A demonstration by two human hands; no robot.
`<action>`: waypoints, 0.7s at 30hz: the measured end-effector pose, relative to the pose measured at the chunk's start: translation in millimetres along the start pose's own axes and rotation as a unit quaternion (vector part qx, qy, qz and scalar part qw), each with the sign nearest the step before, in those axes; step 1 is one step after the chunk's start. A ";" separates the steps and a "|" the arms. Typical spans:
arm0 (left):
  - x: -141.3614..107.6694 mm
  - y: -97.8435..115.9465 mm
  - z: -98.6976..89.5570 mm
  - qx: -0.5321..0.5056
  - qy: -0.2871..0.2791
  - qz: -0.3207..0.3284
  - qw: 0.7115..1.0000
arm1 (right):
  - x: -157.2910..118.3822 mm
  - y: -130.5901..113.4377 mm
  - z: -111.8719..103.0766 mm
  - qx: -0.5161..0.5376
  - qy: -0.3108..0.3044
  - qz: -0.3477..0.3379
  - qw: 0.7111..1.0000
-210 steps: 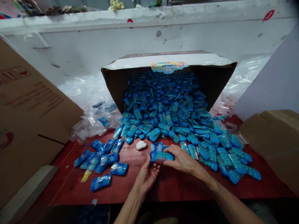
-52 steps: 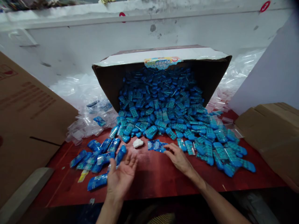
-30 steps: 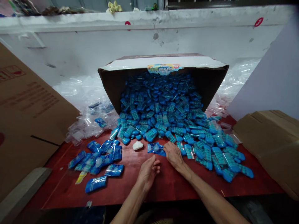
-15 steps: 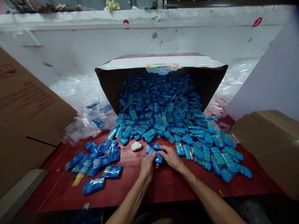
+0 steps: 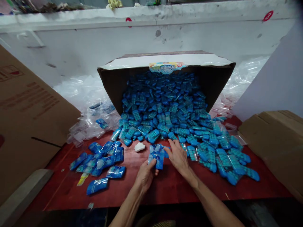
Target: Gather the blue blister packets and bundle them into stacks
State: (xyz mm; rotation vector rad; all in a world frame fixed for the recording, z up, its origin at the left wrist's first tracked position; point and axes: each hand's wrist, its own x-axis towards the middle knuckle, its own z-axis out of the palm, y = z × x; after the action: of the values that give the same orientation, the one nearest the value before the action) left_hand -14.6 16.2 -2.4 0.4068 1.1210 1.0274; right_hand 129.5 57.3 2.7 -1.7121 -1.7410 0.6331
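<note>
My left hand (image 5: pixel 145 173) pinches a blue printed plastic sleeve (image 5: pixel 158 161) between thumb and fingers, above the red tabletop. Behind that sleeve lie more blue printed pieces (image 5: pixel 155 148), partly covered. My right hand (image 5: pixel 178 157) is stretched forward with fingers apart, its thumb side close to these pieces. Its fingertips reach the front edge of a heap of small clear boxes with blue ends and teal pellets (image 5: pixel 152 136). I see nothing held in it. A white lump (image 5: pixel 139 147) rests just left of the sleeve.
A large carton (image 5: pixel 167 58) lies on its side, spilling the small boxes. Several blue-wrapped packs (image 5: pixel 115 172) lie at left on the red table (image 5: pixel 132 195). Clear plastic cases (image 5: pixel 88 123) are piled behind them. Cardboard boxes stand at left (image 5: pixel 30 104) and right (image 5: pixel 276 142).
My right hand has left the blue sleeve and moved forward toward the heap, its fingers spreading. The left hand keeps the sleeve, now held flatter and in fuller view. The camera view has shifted slightly.
</note>
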 end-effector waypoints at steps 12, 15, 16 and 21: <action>16.0 -4.3 18.0 0.045 0.025 0.085 0.995 | -16.4 -3.5 9.3 0.206 -0.093 0.035 0.974; 17.8 -3.9 26.3 0.042 0.010 0.089 0.995 | -18.4 -6.7 2.4 0.170 -0.082 0.014 0.982; 17.9 -3.7 28.8 0.037 0.006 0.083 0.996 | -18.5 -6.8 1.4 0.161 -0.082 0.007 0.984; 10.3 1.0 32.7 0.000 -0.036 0.008 0.999 | -14.5 0.1 -4.1 0.160 -0.103 -0.012 0.982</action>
State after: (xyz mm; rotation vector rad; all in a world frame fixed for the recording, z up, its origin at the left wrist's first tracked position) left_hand 14.5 32.2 6.6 0.4498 1.0560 1.0181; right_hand 132.2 42.5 4.2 -1.4416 -1.6840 1.0500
